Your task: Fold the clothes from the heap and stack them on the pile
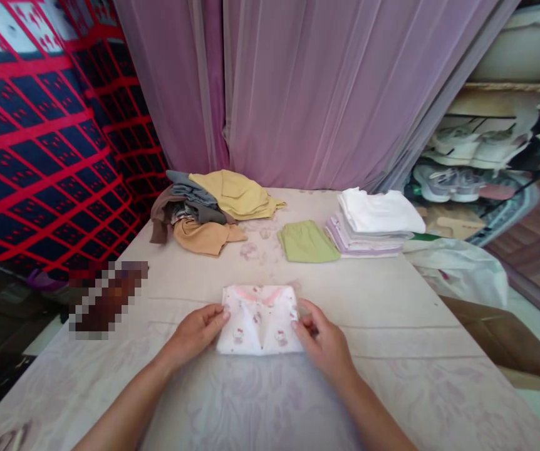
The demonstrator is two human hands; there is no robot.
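A folded white child's shirt (260,322) with a pink collar and small cartoon prints lies at the near middle of the cloth-covered surface. Its left edge is pinched between the thumb and fingers of my left hand (199,332). On the opposite edge, my right hand (324,335) grips the shirt the same way, its fingers partly tucked behind the fabric. Beyond the shirt sits a folded green garment (308,242), and touching it on the right is a stack of folded clothes (378,216) topped by a white one.
A loose heap holds a yellow garment (235,193), an orange garment (207,237) and grey and brown ones. Purple curtains (298,94) hang behind. A red-and-navy patterned cloth (49,138) hangs at left. Shoes (477,147) fill a rack at right, above a cardboard box (500,335).
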